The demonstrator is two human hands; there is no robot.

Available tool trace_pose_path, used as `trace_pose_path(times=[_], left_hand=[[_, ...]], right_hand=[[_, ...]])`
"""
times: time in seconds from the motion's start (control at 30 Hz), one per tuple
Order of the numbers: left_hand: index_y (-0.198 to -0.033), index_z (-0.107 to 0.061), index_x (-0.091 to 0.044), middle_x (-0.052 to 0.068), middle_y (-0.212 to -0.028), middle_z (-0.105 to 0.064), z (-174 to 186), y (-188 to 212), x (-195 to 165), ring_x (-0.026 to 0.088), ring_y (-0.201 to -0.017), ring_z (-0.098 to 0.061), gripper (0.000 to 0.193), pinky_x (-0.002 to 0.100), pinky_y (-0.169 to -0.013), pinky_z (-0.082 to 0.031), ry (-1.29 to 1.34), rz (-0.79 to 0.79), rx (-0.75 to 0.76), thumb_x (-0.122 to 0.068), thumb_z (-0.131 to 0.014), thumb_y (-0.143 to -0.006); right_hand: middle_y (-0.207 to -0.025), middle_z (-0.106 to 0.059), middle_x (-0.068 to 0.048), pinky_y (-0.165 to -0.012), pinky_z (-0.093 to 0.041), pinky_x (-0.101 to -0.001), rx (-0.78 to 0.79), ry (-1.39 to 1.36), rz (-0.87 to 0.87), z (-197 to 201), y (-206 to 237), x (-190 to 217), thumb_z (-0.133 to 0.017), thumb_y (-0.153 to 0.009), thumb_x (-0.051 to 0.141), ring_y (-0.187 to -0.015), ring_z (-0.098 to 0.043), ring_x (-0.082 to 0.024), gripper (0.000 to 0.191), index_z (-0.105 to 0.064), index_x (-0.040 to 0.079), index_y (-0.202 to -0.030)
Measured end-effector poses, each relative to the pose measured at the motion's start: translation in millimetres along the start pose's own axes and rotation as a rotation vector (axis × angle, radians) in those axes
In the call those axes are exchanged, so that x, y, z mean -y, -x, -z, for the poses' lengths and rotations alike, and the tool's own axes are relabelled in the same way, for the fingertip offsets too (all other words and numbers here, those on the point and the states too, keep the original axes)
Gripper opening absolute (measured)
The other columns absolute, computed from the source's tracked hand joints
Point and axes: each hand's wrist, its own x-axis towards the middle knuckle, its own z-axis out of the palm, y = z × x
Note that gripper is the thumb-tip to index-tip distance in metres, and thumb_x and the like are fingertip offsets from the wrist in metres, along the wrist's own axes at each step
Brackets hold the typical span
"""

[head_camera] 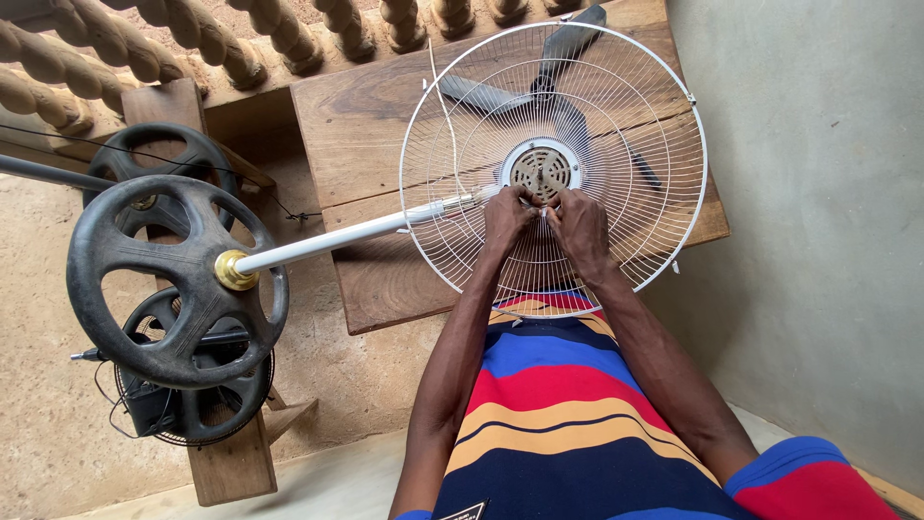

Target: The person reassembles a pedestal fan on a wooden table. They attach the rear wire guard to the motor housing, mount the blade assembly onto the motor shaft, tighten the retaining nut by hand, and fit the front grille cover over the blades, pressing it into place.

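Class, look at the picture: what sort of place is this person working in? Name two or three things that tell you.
Probably an informal home or yard repair spot: a fan grille lies on a rough wooden table, round fan bases stand on the earthen floor, beside a balustrade.

Short-sleeved shirt point(563, 414), broad horizontal stripes: navy, blue, red, orange-yellow. Forearms bare; no gloves, watch or rings visible.
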Motion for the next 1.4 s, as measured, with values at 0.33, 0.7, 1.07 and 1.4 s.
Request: trace_pose_path(times=[0.33,0.7,1.07,1.4], left_hand=[[-0.096,-0.08,-0.018,-0.004,-0.081,-0.078,3.0,1.4,2.6,0.002,-0.052,-0.056,0.017,0.022,-0.043,-0.04,0.012,-0.041,-0.027,-0.026,-0.084,-0.081],[-0.097,-0.081,-0.019,-0.003,-0.084,-0.077,7.2,6.6,-3.2,0.002,-0.055,-0.059,0.018,0.022,-0.044,-0.044,0.007,-0.157,-0.035,-0.027,-0.084,-0.081],[-0.098,-0.08,-0.018,-0.002,-0.087,-0.079,5.3,2.8,-1.0,0.003,-0.057,-0.061,0.02,0.022,-0.047,-0.046,-0.005,-0.119,-0.012,-0.029,-0.084,-0.082],[-0.104,-0.075,-0.014,0.0,-0.083,-0.078,32.6,0.2,2.4,0.003,-0.057,-0.064,0.018,0.023,-0.049,-0.048,0.257,0.098,0.026,-0.027,-0.071,-0.093]], right_hand=[[-0.082,-0.068,-0.007,-0.052,-0.052,-0.0266,-0.038,-0.022,0.053,2.7,3.9,7.5,-0.08,-0.091,0.015,-0.062,-0.062,-0.014,0.016,-0.069,0.004,-0.095],[-0.071,-0.066,-0.005,-0.043,-0.048,-0.0271,-0.037,0.026,0.015,5.6,4.1,13.4,-0.078,-0.096,0.019,-0.053,-0.058,-0.014,0.019,-0.068,0.004,-0.102],[-0.075,-0.066,-0.006,-0.046,-0.049,-0.0267,0.053,-0.011,0.063,6.9,1.0,2.3,-0.079,-0.095,0.023,-0.056,-0.059,-0.013,0.021,-0.07,0.005,-0.1],[-0.071,-0.066,-0.002,-0.048,-0.047,-0.0284,0.172,-0.111,-0.034,22.4,-4.9,1.5,-0.077,-0.093,0.024,-0.055,-0.056,-0.011,0.018,-0.071,0.008,-0.098]])
